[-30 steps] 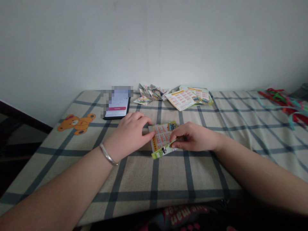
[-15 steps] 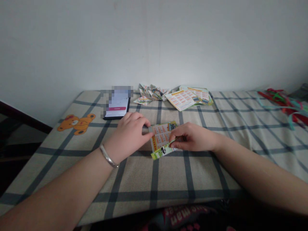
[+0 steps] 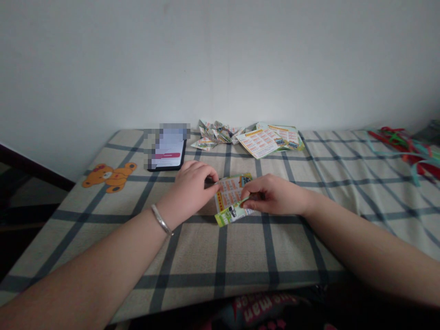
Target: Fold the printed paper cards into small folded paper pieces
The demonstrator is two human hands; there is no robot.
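Observation:
A printed paper leaflet point(image 3: 228, 185) lies on the checked cloth between my hands, its near edge turned up into a green strip. My right hand point(image 3: 275, 195) is closed, thumb and forefinger pinching that turned-up strip near its right part. My left hand point(image 3: 197, 183), with a silver bangle at the wrist, is at the leaflet's far left corner. Its thumb and forefinger are curled together there, closed on the edge; the other fingers are bent behind. Part of the leaflet's right side is hidden under my right hand.
Behind the leaflet lie several folded paper pieces point(image 3: 216, 133) and a small pile of flat leaflets point(image 3: 259, 143). A phone point(image 3: 168, 153) with its screen lit lies at the back left, near a bear picture point(image 3: 110, 176). Coloured ribbons point(image 3: 395, 142) lie far right; a wall point(image 3: 220, 64) rises behind.
My left hand has shifted slightly right, and its thumb and forefinger have drawn closer at the leaflet's corner. The turned-up strip looks a little wider; my right hand has barely moved.

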